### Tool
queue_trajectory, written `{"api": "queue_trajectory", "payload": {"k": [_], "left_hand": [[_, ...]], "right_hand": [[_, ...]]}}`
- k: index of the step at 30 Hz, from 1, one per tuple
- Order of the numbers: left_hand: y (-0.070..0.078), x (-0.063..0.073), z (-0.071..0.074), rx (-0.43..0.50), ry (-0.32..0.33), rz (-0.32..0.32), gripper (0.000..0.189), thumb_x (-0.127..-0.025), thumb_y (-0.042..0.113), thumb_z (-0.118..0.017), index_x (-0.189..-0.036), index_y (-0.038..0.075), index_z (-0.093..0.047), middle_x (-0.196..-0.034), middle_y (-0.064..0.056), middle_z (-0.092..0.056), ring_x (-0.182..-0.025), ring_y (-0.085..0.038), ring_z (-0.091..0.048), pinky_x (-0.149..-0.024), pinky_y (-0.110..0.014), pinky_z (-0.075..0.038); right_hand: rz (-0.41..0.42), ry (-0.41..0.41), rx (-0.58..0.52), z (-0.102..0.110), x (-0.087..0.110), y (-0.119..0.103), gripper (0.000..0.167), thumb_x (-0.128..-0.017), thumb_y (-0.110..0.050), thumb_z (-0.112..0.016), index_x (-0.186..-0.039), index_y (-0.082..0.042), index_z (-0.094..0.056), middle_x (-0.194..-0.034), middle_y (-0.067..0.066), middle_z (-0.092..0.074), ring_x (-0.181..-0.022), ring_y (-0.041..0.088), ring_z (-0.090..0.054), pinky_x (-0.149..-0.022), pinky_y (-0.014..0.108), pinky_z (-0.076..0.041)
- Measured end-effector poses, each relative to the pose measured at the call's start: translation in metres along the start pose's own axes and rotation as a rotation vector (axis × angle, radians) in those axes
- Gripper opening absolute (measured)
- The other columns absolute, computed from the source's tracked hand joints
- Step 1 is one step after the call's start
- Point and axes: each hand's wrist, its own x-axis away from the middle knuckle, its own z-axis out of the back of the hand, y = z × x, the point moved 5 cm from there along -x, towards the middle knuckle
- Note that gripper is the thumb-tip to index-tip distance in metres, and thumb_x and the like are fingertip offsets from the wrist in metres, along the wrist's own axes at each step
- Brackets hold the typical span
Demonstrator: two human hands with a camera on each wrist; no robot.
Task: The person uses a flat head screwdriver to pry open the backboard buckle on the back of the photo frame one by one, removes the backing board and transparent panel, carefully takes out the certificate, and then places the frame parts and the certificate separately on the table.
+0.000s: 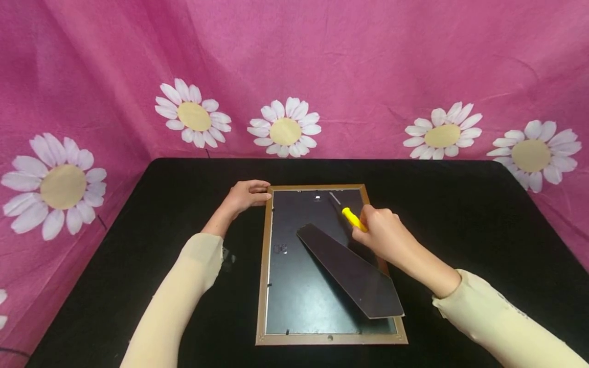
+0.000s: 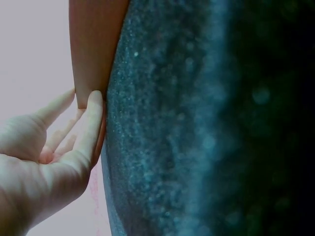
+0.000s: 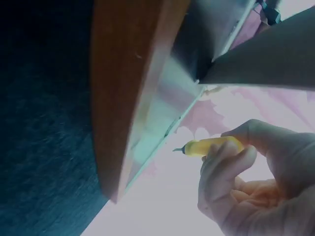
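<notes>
A picture frame (image 1: 261, 291) with a brown wooden rim lies back side up on a black-covered table. Its dark backing board (image 1: 294, 286) carries an easel stand (image 1: 349, 271), which angles up from the board toward the lower right. At the frame's far left corner, my left hand (image 1: 245, 197) holds the rim between thumb and fingers; the left wrist view shows the same hand (image 2: 59, 147) at the corner. My right hand (image 1: 382, 227) grips the yellow handle of a screwdriver (image 1: 353, 219) above the board's upper right. In the right wrist view, the screwdriver (image 3: 206, 146) has its tip apart from the frame.
Small dark tabs (image 1: 287, 332) line the inner rim. Metal hangers (image 1: 280, 249) sit on the board's left side and near its top. The black table (image 1: 460, 204) extends around the frame, and a pink cloth (image 1: 359, 61) with white flowers hangs behind it.
</notes>
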Motion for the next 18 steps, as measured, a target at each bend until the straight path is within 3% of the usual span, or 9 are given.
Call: {"api": "queue_trajectory", "payload": {"k": [18], "left_hand": [[-0.002,-0.002,0.001,0.026,-0.031,0.041,0.044,-0.095,0.006,-0.062,-0.137,-0.002,-0.051,-0.145,-0.023,-0.049,-0.126,-0.036,-0.058,-0.103,-0.043,-0.049]], "right_hand": [[-0.040,-0.103,0.015,-0.021,-0.026,-0.017,0.020,-0.083,-0.014,-0.070,-0.087,0.003,-0.059,-0.072,0.014,-0.061,-0.054,0.018,-0.053,-0.051,0.022,-0.047]]}}
